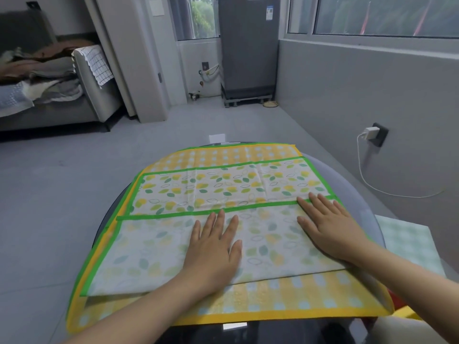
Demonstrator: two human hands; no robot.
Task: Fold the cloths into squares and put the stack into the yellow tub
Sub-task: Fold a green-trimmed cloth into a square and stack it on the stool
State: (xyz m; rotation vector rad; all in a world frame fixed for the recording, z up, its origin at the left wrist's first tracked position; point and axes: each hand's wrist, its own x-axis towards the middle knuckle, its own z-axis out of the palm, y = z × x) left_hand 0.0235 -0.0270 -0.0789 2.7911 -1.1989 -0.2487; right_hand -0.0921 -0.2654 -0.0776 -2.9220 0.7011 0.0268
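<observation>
Pressed flat, fingers straight and spread, gripping nothing: left hand (214, 247) near the middle of the folded-over half of the leaf-print cloth (223, 187), right hand (330, 229) toward its right side, fingertips touching the green border (173, 216). Kept apart, not touching each other. Lay on top of a yellow dotted cloth (298, 296), both spread over a dark round table (360, 184), mostly hidden beneath them. Showed only as a yellow sliver at the lower right edge, cut off: possibly the tub (407, 316), not certain. Peeked out at right, a pale green checked cloth (407, 242). Carried a blue label, too small to read: the grey appliance (248, 45).
</observation>
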